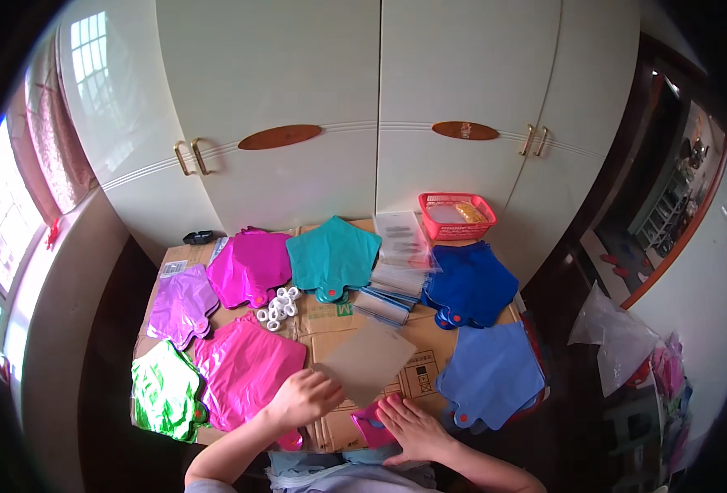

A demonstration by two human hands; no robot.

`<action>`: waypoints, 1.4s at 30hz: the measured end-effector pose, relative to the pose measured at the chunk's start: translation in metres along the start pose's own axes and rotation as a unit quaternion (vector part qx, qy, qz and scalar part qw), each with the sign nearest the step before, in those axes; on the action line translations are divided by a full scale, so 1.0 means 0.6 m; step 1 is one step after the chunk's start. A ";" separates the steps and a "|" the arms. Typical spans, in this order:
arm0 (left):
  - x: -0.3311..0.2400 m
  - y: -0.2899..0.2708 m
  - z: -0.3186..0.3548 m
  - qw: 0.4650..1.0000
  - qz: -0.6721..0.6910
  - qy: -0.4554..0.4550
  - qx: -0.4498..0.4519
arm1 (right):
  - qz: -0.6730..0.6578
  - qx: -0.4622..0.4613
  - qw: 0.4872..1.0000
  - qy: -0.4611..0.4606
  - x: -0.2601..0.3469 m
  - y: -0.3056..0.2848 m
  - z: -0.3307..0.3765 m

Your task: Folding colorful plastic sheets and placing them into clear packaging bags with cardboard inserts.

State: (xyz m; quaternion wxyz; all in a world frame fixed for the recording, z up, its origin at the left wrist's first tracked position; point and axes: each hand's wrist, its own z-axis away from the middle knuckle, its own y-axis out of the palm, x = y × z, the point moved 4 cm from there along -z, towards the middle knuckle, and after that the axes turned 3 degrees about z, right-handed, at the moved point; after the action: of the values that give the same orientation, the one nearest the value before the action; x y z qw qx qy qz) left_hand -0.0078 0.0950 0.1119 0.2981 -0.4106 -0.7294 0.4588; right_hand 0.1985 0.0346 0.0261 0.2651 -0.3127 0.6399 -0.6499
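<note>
My left hand is closed on the left corner of a flat grey-beige card, which is tilted over the middle of the cardboard. Just right of it, my right hand lies with fingers stretched out on a folded pink shiny foil piece at the near edge. Part of that foil is hidden under the fingers and the card. Left of my left hand spreads a stack of flat pink foil pieces. A light blue stack lies to the right of my right hand.
Cardboard covers the table. Around it lie green, lilac, magenta, teal and dark blue foil stacks. White rings, clear packets and a red basket stand among them, before a cupboard.
</note>
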 end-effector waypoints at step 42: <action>-0.050 0.105 0.104 0.975 0.078 -0.168 0.120 | -0.128 -0.023 0.976 0.173 -0.076 -0.026 -0.186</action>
State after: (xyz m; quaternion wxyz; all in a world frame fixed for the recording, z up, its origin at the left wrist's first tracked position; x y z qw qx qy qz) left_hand -0.0235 0.0574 0.0273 0.1822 -0.3444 -0.6745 0.6271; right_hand 0.1464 0.1433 0.0402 0.0576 -0.2808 0.6458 -0.7076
